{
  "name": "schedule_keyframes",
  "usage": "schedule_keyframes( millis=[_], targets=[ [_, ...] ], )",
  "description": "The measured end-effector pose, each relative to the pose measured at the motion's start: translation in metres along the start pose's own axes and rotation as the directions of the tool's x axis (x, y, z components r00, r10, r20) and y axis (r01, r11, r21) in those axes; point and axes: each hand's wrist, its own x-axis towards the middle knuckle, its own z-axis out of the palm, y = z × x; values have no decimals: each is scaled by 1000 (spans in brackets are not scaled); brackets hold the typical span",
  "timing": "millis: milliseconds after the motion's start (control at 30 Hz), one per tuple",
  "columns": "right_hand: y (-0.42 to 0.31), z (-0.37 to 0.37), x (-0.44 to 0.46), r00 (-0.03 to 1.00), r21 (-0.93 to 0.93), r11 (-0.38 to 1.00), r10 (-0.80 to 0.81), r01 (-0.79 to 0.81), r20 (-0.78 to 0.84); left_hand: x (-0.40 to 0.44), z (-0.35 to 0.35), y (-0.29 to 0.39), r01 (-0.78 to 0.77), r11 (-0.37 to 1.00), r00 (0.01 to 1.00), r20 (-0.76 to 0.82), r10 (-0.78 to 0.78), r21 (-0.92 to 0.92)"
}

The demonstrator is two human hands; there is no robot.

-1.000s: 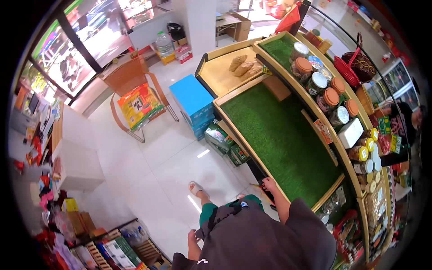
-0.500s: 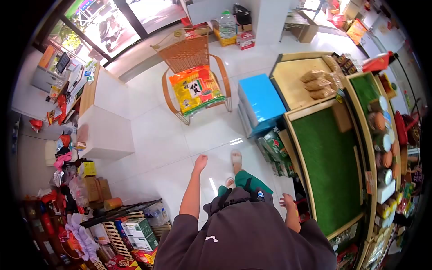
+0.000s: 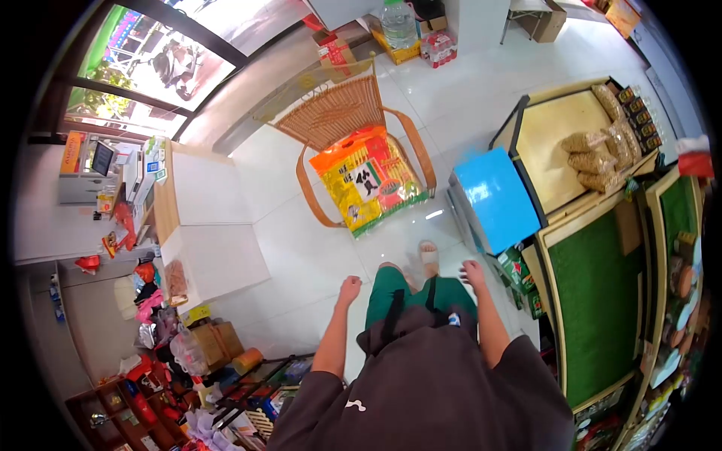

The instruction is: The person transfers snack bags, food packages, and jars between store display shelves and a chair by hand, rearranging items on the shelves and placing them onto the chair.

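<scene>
My left hand hangs in front of me above the white floor, fingers curled in, with nothing visible in it. On the other side my right hand is held low near the green shorts, its fingers a little apart and empty. A large yellow and orange snack bag lies on the seat of a brown woven armchair ahead. Neither hand touches the bag or the chair. Closest to my right hand are a blue-topped box and green cartons.
A white counter stands to the left, with bags and boxes heaped below it. Along the right runs a wooden display stand with green matting; bagged goods lie on its far section. A large water bottle stands at the back.
I have moved nearer to the chair and the snack bag. My right hand has swung forward, and my left hand has shifted slightly right and down in view.
</scene>
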Motion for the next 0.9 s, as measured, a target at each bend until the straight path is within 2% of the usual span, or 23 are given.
schedule_keyframes(
  millis=[33,67,133,200,267,300,333,367,400,467,500,533,567,633,667,733,833,900],
  targets=[
    [-35,26,5,998,-1,998,-60,60,27,21,-15,9,-73,997,997,-23,73,3],
    [-63,49,15,991,1,993,-118,118,57,52,-28,14,-70,997,998,-5,70,31],
    [-102,93,34,979,36,980,-199,197,53,125,-48,23,-259,954,961,-56,270,152],
    [-114,131,51,990,53,990,-132,129,50,199,-67,50,-381,899,911,-80,405,216],
    [-115,153,74,991,-83,988,-129,131,27,254,-86,122,-181,896,973,-56,222,405],
    [-117,165,76,984,-119,978,-175,171,-28,282,-91,147,-275,872,942,-66,328,406],
    [-117,176,88,997,-220,975,-47,34,-54,317,-97,164,-360,839,899,-90,429,409],
    [-95,182,109,998,-241,970,9,-23,-56,355,-94,175,-426,791,843,-124,523,440],
    [-92,191,122,939,-59,937,342,-344,-38,388,-89,180,-477,739,782,-152,604,476],
    [-87,215,140,891,152,880,455,-450,5,449,-82,187,-466,760,831,-70,551,452],
    [-85,229,148,872,148,863,489,-483,-2,476,-76,182,-505,724,784,-101,613,471],
    [-90,245,162,884,223,862,467,-454,-5,495,-71,175,-540,683,727,-136,673,493],
    [-97,259,175,899,299,860,439,-415,-15,501,-72,176,-537,690,741,-120,661,485],
    [-103,287,188,910,483,795,415,-368,10,501,-71,180,-460,580,726,-90,681,672],
    [-108,297,196,900,483,788,435,-382,3,502,-67,172,-465,584,737,-74,671,666],
    [-106,315,209,871,492,810,456,-321,-182,505,-62,157,-496,589,733,-57,678,638],
    [-97,324,212,794,587,745,548,-318,-265,498,-64,144,-535,565,701,-42,712,628],
    [-91,324,205,819,627,727,522,-280,-240,506,-64,139,-552,585,710,-32,703,594]
  ],
)
